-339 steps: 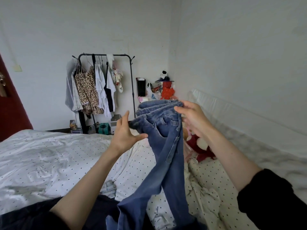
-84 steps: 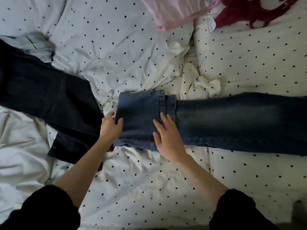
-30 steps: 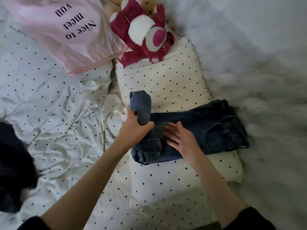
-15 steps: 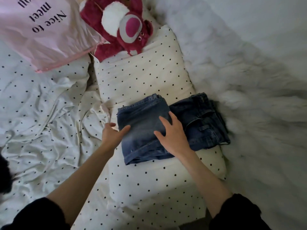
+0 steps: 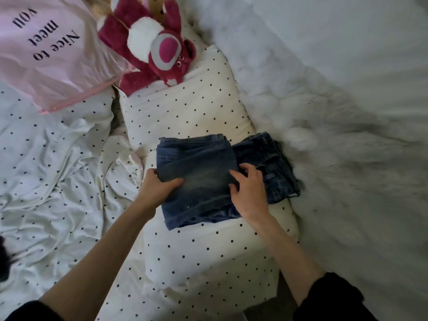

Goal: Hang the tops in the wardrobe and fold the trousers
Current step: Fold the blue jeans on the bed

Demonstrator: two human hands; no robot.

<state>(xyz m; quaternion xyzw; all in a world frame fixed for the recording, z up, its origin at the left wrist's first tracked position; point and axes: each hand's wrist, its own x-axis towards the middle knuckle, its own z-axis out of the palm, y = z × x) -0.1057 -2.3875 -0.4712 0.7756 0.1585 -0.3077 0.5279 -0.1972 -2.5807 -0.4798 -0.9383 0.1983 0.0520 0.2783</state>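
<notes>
One pair of blue jeans (image 5: 199,177) is lying folded on a polka-dot pillow (image 5: 185,112), roughly at the pillow's middle and reaching to its right edge. The folded legs are forming a thick, paler top layer, and the darker waistband part is showing from under it on the right, where it is touching the white fluffy blanket (image 5: 335,135).

Two bare hands are working on the jeans. The left hand (image 5: 157,186) is gripping the left edge of the folded layer, with the thumb lying on top of the denim and the fingers tucked under the edge. The right hand (image 5: 247,188) is holding the right edge of the same layer, its fingers curling over the fold and its palm covering the seam between the pale layer and the darker waistband part. Both forearms are bare, and one black sleeve is showing at each lower corner of the view.

One pillow is carrying the jeans; it is lying on a crumpled white sheet (image 5: 58,170) with the same black dots, which is spreading toward the bed's left edge. At the pillow's far end one magenta plush bear (image 5: 152,49) is lying face up, touching the pillow. Just beside the bear, toward the bed's far left corner, one pink bag (image 5: 46,54) printed "Nice to meet you" is resting on the sheet. One dark piece of cloth (image 5: 3,262) is just showing at the left edge; what it is cannot be told.
</notes>
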